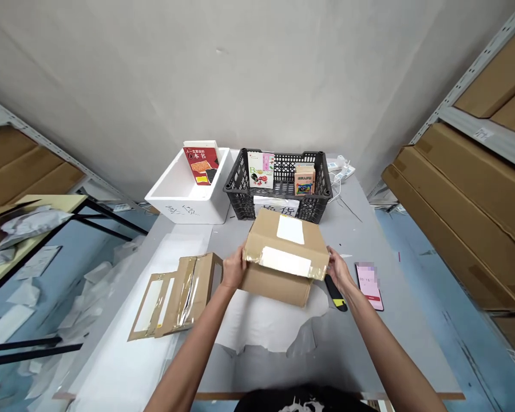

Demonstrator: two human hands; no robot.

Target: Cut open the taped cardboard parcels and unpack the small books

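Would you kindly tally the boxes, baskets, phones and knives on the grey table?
Sealed cardboard box: 1
Flattened cardboard box: 1
White foam box: 1
Black basket: 1
Phone: 1
Knife: 1
Total: 6

Matt brown cardboard box [285, 257] sealed with glossy tape; black plastic crate [278, 186]; white foam bin [189, 194].

A red book [201, 163] in the white foam box [171, 200] reads "60本书". The black crate [240, 197] has a white sign [277, 206] reading "换货", its lower edge hidden by the cardboard box [266, 232].
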